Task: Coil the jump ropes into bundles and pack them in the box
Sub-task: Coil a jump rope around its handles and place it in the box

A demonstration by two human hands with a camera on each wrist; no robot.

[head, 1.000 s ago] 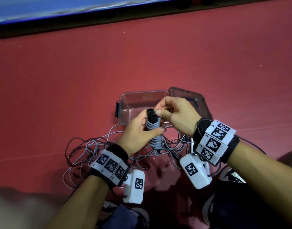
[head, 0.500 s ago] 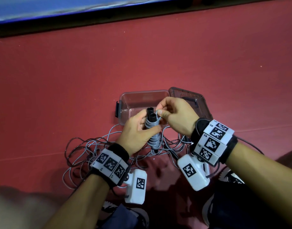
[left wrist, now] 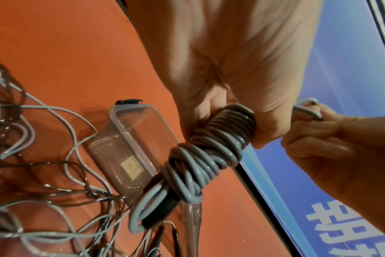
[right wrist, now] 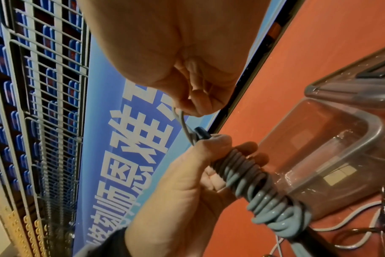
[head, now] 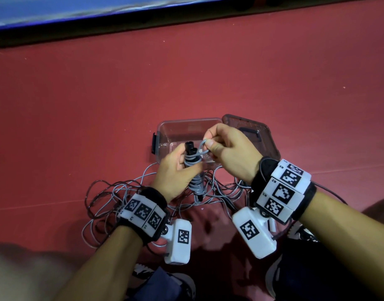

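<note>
Head view: the left hand [head: 173, 172] wraps around a jump rope bundle [head: 194, 170], grey cord wound tight around two black handles [head: 190, 147] that poke up side by side above the fist. The right hand [head: 229, 153] pinches a small cord loop [head: 203, 145] between thumb and forefinger, just above and right of the handle tops, the other fingers curled in. Both hands hover over the near edge of the clear plastic box [head: 165, 131], which sits open on the red floor [head: 186, 72] with nothing visible inside but a pale label on its base. Its tinted lid [head: 260, 131] lies touching the box on the right. Down below the hands, loose ropes [head: 113, 192], grey and dark ones tangled together, sprawl over the floor in front of the box. From the left wrist, the bundle [left wrist: 209, 156] shows neat turns inside the fist and messier overlapping turns at its free end, where a black handle tip sticks out. From the right wrist, the pinched loop [right wrist: 182, 121] runs down to the handle top beside the left thumb [right wrist: 209, 144].
</note>
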